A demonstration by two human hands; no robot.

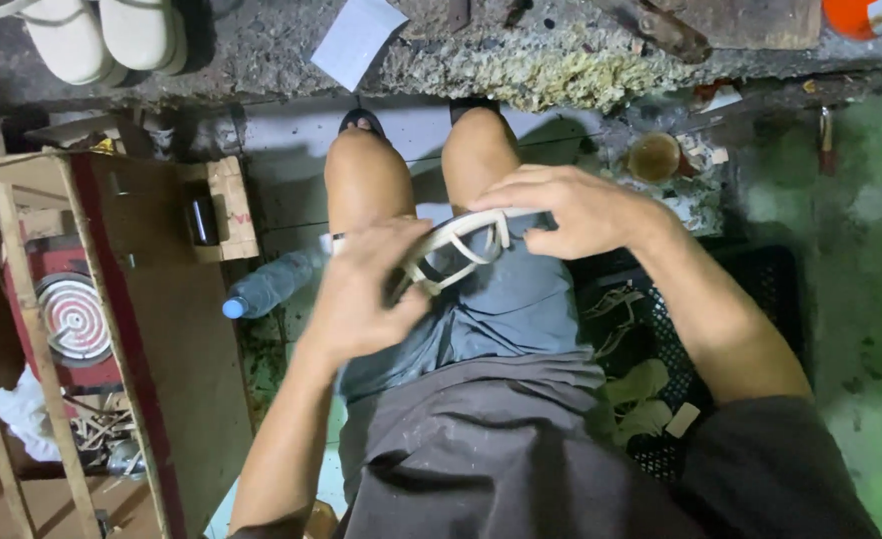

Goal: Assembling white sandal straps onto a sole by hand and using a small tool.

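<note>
While seated, holding a pale strap piece (458,248), looks like a sandal upper, over the lap just above the knees. Left hand (366,289) clamped around its near end, fingers wrapped, thumb side hidden. Right hand (571,208) pinching the far end from above, fingertips closed on the top band. Best kept taut between both hands, grip close to the loops, wrists steady on the thighs. Black crate (760,299) with more straps just right of the right forearm; water bottle (266,287) on the floor left of the left hand.
</note>
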